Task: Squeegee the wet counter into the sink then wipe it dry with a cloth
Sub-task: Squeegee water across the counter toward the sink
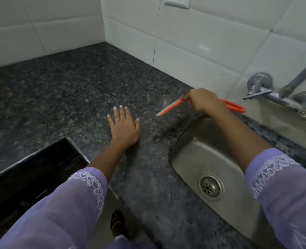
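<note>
My right hand [203, 100] grips a red squeegee [172, 107] near the back wall, just beyond the sink's far left corner. Its pale blade edge points down-left toward the dark speckled granite counter [67, 90], and its red loop handle sticks out to the right of my fist. My left hand [124, 125] lies flat on the counter with fingers spread, a little left of the squeegee. The steel sink [202, 153] with its round drain [210, 186] is set into the counter under my right forearm. No cloth is in view.
A chrome wall tap [278, 95] juts from the white tiles above the sink's right side. A white socket [177, 1] sits high on the wall. At the left the counter's front edge drops to a dark opening [32, 175]. A foot shows on the floor below.
</note>
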